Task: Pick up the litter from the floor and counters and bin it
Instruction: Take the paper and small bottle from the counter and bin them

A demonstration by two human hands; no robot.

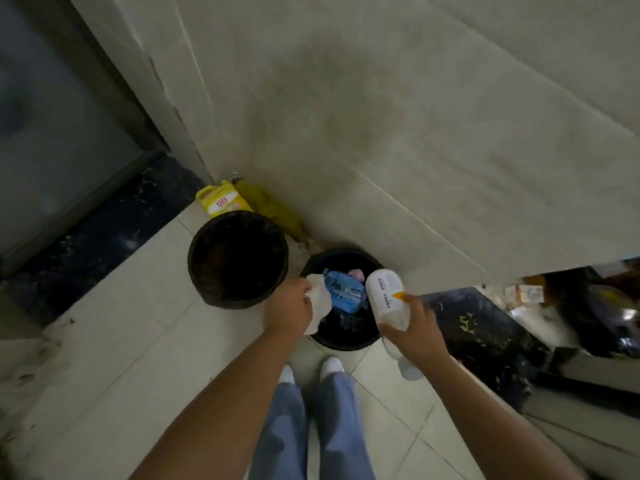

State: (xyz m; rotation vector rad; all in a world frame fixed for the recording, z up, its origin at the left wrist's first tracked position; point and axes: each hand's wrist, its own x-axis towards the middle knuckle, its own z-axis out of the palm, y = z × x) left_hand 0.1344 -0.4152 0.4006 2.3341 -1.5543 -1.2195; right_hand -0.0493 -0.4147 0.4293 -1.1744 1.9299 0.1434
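left hand (289, 308): gripping white tissue (319, 303) above bin (343, 342) | right hand (414, 332): closed round white bottle (387, 296) at bin's right rim

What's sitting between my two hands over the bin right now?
In the head view, a blue packet lies between the left hand and right hand, inside the bin.

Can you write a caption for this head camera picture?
Left hand with white tissue and right hand with white bottle over black bin.
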